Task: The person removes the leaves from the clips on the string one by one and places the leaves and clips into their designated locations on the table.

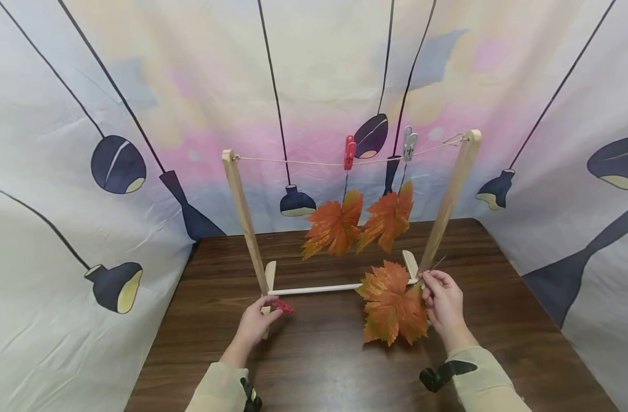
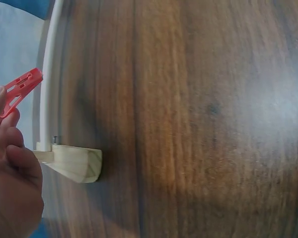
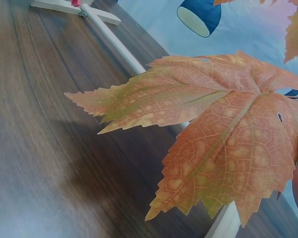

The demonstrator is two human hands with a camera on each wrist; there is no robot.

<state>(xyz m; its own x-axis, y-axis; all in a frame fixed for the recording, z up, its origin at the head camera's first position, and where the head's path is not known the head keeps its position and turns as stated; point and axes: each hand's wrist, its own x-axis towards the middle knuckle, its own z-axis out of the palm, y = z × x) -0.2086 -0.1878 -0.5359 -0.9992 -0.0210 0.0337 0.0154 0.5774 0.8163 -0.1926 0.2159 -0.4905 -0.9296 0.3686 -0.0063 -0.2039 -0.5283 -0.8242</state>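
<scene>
My left hand (image 1: pixel 253 323) pinches a red plastic clothespin (image 1: pixel 284 305) near the foot of the left post; in the left wrist view the clothespin (image 2: pixel 23 88) points up and away from the fingertips. On the other side, my right hand (image 1: pixel 445 303) pinches the thin stem of an orange maple leaf (image 1: pixel 395 303) by the right post. The leaf (image 3: pixel 238 124) spreads broad and flat in the right wrist view, overlapping the white rod. Behind it, two similar leaves hang from a string (image 1: pixel 303 163), one under a red clothespin (image 1: pixel 350 152), the other under a grey clothespin (image 1: pixel 409 143).
A wooden frame has a left post (image 1: pixel 245 223), a right post (image 1: pixel 450 200) and a white rod (image 1: pixel 316 289) low between them. It stands on a dark wood table (image 1: pixel 324 366). A cloth with painted lamps (image 1: pixel 190 68) hangs behind and at the sides.
</scene>
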